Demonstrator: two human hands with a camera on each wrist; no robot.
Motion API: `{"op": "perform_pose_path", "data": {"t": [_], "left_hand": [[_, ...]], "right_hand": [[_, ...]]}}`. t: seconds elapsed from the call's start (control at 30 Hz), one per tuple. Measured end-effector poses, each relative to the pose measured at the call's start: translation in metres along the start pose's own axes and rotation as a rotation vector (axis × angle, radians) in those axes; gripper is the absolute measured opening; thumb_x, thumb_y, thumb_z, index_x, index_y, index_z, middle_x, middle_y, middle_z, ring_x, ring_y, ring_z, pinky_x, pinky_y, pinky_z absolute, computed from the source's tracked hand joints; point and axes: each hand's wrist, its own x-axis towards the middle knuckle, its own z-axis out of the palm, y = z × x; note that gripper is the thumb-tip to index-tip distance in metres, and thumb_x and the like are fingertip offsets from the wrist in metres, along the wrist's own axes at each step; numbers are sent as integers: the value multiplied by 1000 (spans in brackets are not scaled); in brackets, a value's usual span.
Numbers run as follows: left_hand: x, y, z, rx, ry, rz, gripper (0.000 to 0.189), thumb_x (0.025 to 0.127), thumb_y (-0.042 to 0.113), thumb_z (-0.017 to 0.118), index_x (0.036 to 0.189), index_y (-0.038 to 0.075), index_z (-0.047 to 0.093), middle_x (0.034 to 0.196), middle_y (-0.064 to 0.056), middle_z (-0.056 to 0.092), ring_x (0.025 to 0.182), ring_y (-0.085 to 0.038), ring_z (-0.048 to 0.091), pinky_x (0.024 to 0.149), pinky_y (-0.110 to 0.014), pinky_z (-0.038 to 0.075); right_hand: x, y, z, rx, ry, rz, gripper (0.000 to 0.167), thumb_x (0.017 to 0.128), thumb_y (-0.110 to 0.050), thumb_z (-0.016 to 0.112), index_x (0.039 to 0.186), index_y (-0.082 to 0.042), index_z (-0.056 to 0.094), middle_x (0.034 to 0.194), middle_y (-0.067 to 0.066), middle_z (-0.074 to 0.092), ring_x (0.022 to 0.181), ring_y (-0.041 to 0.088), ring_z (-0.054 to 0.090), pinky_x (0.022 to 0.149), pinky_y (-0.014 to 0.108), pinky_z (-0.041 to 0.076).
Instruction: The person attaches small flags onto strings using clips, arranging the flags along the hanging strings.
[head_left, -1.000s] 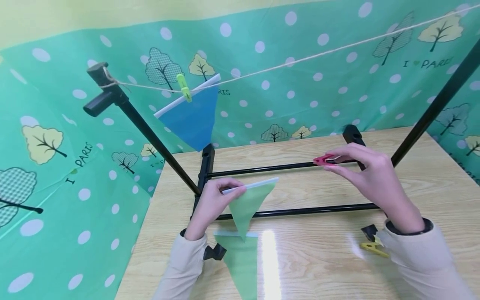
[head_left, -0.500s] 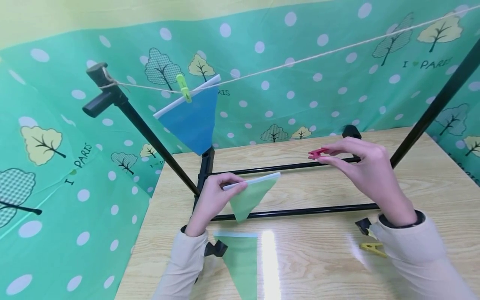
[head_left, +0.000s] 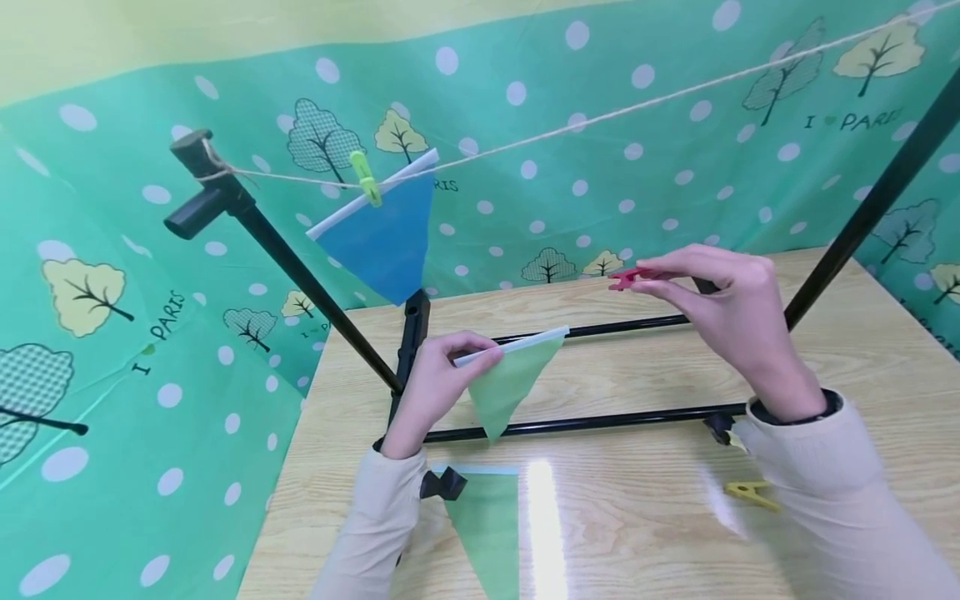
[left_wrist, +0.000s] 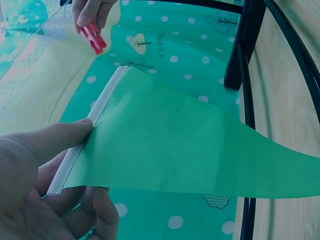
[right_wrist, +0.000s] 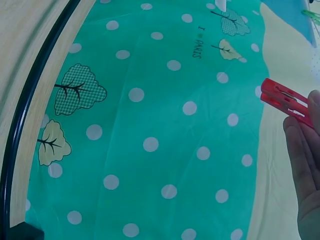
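My left hand (head_left: 442,379) pinches the white top edge of a green triangular pennant (head_left: 513,383), which hangs point down above the lower black bar. In the left wrist view the thumb lies over the white band of the pennant (left_wrist: 150,135), with fingers behind it. My right hand (head_left: 738,317) holds a red clothespin (head_left: 626,277) between thumb and fingertips, its nose pointing left. The right wrist view shows the clothespin (right_wrist: 285,100) at the fingertips. A blue pennant (head_left: 386,237) hangs from the string (head_left: 600,118) by a light green clothespin (head_left: 366,177).
The string runs from the left black post (head_left: 300,275) toward the right post (head_left: 870,204). Black crossbars (head_left: 600,423) span the wooden table (head_left: 637,517). Another green pennant (head_left: 487,525) lies at the front, and a yellow clothespin (head_left: 752,493) sits near the right sleeve.
Both hands have risen. The left hand with the green pennant has shifted slightly right, and the right hand with the red clothespin has moved up and a little left.
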Motion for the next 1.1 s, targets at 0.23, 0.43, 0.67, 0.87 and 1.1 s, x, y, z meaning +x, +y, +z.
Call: {"op": "perform_pose_path", "data": {"t": [0.23,0.43,0.67,0.87,1.1], "left_hand": [[8,4,3,-19,1,1,17,91,30,73,99,15,77,92,-1,73,82,-17,65,74,-35,52],[15,11,5,-37,6,30,17,91,29,73,99,14,77,93,-1,74,83,-16,67,75,-34,53],[20,20,2,-42,9,30,16,92,27,73,99,14,77,95,-1,74,85,-16,67,76,-34,54],[24,26,2,-73,14,37,16,93,25,72,101,13,76,96,-3,75,90,-15,68,81,-34,55],[30,31,3,-87,31,61,16,92,24,73,99,10,76,94,-4,74,88,-16,68,81,-33,55]], "right_hand": [[10,-2,1,-1,33,-6,25,68,6,84,91,-2,80,83,11,76,76,-13,57,64,8,36],[20,-5,2,-12,45,-18,22,70,4,84,91,-2,80,83,12,76,81,-15,59,66,6,40],[31,-11,7,34,75,-40,23,69,10,83,89,0,79,83,13,76,82,-16,60,67,7,42],[39,-16,9,68,121,-59,26,64,14,85,84,-1,79,80,13,76,83,-15,63,73,7,46],[45,-18,7,65,135,-90,25,65,11,85,87,-1,80,83,14,76,85,-13,65,76,10,49]]}}
